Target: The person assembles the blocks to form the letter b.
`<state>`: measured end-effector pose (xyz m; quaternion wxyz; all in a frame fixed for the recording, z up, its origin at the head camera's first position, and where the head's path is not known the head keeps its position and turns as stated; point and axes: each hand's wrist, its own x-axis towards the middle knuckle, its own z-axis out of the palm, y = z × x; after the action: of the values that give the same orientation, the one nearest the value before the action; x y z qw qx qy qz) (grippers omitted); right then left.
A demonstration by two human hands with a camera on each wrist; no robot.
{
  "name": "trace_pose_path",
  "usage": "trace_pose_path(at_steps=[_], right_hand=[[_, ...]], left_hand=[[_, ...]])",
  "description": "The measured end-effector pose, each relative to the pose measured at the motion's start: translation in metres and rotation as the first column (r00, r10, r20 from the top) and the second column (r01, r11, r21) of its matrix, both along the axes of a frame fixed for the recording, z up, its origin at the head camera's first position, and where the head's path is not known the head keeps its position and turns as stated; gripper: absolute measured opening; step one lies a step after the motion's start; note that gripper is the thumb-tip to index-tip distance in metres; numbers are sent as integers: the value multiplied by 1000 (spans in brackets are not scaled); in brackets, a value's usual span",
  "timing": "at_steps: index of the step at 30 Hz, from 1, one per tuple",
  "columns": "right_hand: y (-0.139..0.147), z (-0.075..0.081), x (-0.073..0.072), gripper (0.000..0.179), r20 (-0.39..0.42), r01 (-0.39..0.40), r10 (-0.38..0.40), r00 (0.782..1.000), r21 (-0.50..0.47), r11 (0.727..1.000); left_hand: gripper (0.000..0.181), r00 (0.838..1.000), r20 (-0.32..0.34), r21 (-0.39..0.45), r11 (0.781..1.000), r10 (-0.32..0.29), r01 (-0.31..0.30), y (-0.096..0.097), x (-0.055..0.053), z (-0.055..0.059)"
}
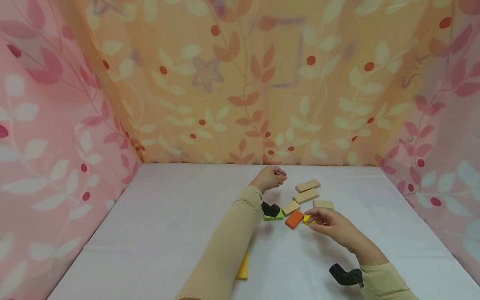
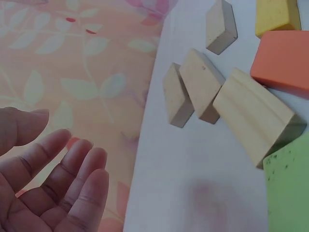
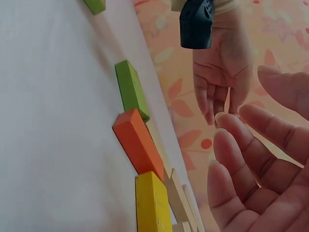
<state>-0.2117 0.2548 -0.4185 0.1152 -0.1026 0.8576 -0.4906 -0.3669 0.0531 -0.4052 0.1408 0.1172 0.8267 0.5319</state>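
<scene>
Over the white cloth-covered surface (image 1: pixel 168 233), the right hand (image 1: pixel 333 227) is hovering beside a yellow rectangular wooden block (image 1: pixel 307 219), which is lying right of the surface's middle; its relaxed fingers are holding nothing. The left hand (image 1: pixel 269 178) is hanging near the far edge, also empty, fingers loosely bent.

An orange-red rectangular wooden block (image 1: pixel 294 219) is lying close against the yellow one, so a careless pinch could be nudging both out of place. Toward the far edge, two plain pale wooden blocks (image 1: pixel 307 185) (image 1: pixel 306 196) are sitting close together; a sweeping left hand could be shoving them askew.

The black curved wrist device (image 1: pixel 271 209) is overlapping the flat green wooden block (image 1: pixel 273 217) in the head view; a dropping left wrist could be bumping it. Farther from the far edge, a long yellow wooden piece (image 1: pixel 243 266) is showing partly behind the beige left sleeve (image 1: pixel 225 246), where dragging fabric could be catching it unseen.
</scene>
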Motion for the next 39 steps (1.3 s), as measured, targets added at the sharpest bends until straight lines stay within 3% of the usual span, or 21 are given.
trace_pose_path(at_steps=[6, 12, 19, 22, 27, 39], right_hand=[[8, 1, 4, 43, 1, 23, -23, 1000, -22, 999], [16, -2, 6, 45, 2, 21, -21, 1000, -32, 999], [24, -3, 9, 45, 8, 57, -57, 998, -19, 998], [28, -3, 9, 48, 1, 60, -60, 998, -41, 997], [32, -4, 8, 47, -13, 59, -60, 998, -71, 996], [36, -4, 12, 47, -24, 94, -96, 995, -78, 993]], left_hand=[[10, 1000, 21, -15, 1000, -1, 1, 13, -7, -12], [8, 993, 111, -15, 999, 44, -43, 25, -14, -24], [7, 997, 60, -74, 996, 57, -52, 34, -13, -33], [6, 994, 87, -100, 994, 62, -53, 44, -16, -42], [6, 988, 138, -72, 996, 64, -55, 54, -17, -49], [5, 997, -26, -257, 964, 66, -71, 66, -7, -57]])
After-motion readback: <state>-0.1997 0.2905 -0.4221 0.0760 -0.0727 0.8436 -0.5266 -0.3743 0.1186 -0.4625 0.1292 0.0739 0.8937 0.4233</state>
